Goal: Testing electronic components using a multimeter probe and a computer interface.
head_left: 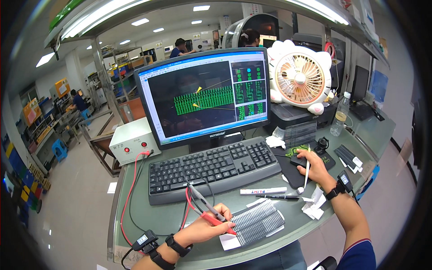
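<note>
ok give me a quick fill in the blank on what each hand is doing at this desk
1. The left hand holds two test probes, one grey and one ____.
2. The right hand rests on a black ____ beside the keyboard.
3. Under the left hand's fingers lies a strip of small grey ____ on white paper.
4. Behind the keyboard the monitor shows rows of ____ shapes on black.

Missing words: red; mouse; components; green

Black-framed monitor (204, 96) behind keyboard shows green patterns.
</note>
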Action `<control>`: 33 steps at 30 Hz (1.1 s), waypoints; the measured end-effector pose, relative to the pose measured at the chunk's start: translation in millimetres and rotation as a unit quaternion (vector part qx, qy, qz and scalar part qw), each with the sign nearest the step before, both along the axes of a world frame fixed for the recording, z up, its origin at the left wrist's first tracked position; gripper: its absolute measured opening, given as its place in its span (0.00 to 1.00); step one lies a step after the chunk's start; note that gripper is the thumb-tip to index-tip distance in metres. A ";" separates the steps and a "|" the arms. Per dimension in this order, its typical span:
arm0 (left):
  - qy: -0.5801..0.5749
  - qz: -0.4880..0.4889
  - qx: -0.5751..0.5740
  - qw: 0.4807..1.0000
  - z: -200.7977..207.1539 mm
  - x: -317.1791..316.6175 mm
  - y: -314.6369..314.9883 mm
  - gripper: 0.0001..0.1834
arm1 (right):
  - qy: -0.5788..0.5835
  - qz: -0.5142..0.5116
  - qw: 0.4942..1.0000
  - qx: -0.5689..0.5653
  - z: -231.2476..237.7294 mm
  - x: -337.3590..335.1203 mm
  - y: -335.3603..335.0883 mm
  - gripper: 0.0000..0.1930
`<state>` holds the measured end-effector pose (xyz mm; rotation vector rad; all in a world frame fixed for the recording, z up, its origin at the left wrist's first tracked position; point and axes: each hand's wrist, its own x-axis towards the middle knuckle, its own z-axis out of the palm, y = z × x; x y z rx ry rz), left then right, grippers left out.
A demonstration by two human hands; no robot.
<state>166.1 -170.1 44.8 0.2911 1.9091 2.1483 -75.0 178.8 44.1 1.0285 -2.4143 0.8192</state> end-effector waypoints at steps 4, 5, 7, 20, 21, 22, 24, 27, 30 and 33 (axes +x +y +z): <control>-0.001 -0.001 -0.004 1.000 2.0 1.3 1.3 0.11 | 0.002 -0.004 1.000 0.004 1.6 4.4 0.5 0.20; -0.006 -0.004 -0.014 1.000 3.5 1.2 1.4 0.10 | -0.001 -0.007 1.000 -0.001 1.6 6.1 0.8 0.19; -0.013 -0.007 -0.024 1.000 3.7 2.2 1.5 0.10 | -0.005 -0.003 1.000 -0.006 2.3 6.8 0.5 0.20; -0.010 -0.002 0.044 0.999 12.5 -4.4 -2.0 0.09 | 0.025 0.051 0.995 -0.077 25.5 10.4 -19.6 0.21; -0.011 0.004 0.038 0.999 12.8 -5.2 -0.1 0.10 | 0.015 0.104 0.989 -0.102 35.5 17.9 -29.0 0.20; -0.011 0.009 0.032 0.999 13.4 -6.0 1.6 0.10 | -0.007 0.160 0.982 -0.098 46.5 27.2 -37.6 0.18; -0.026 0.018 0.032 0.999 11.7 -2.9 -1.8 0.10 | -0.169 0.242 0.954 -0.043 65.2 52.3 -64.2 0.16; -0.021 -0.004 0.014 1.000 10.1 -2.0 -3.7 0.10 | -0.224 0.362 0.905 -0.007 66.4 88.2 -95.2 0.31; -0.007 -0.015 0.020 1.000 9.8 -1.6 0.1 0.10 | -0.163 0.487 0.858 0.013 49.4 97.1 -104.0 0.24; -0.017 0.003 0.017 1.000 18.0 1.9 1.6 0.11 | -0.275 0.515 0.811 0.019 40.3 106.0 -95.9 0.15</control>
